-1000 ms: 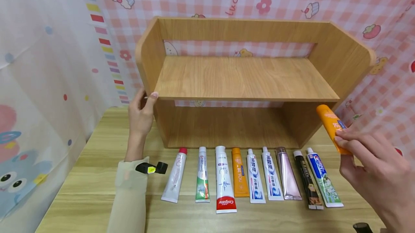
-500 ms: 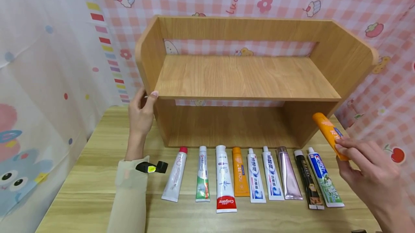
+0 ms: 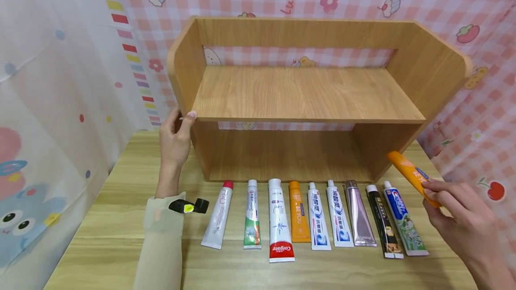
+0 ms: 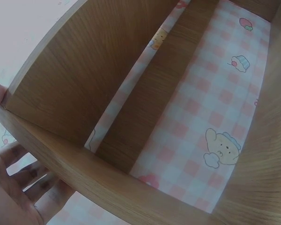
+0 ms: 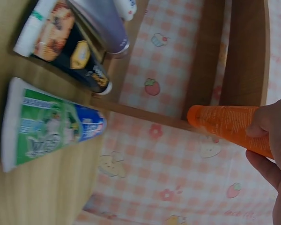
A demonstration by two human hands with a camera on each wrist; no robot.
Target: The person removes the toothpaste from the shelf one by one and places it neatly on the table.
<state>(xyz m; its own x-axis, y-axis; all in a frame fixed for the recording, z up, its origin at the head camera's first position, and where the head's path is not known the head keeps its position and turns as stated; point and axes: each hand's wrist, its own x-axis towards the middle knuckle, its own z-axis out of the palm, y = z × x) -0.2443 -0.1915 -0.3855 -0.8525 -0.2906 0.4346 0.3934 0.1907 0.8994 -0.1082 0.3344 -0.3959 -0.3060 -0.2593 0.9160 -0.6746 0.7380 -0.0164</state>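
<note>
The right hand pinches an orange tube aloft, cap toward the shelf, just right of its lower bay. The left hand grips the shelf's left wall, likely steadying it. Nine tubes line its front.

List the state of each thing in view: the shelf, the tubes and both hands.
Shelf: upright on the table, both levels bare.
Orange tube: lifted off the table, tilted, cap on.
Row of nine tubes: lying flat side by side before the shelf, capped.
Left hand: grips the shelf's left wall.
Right hand: holds the orange tube.
</note>
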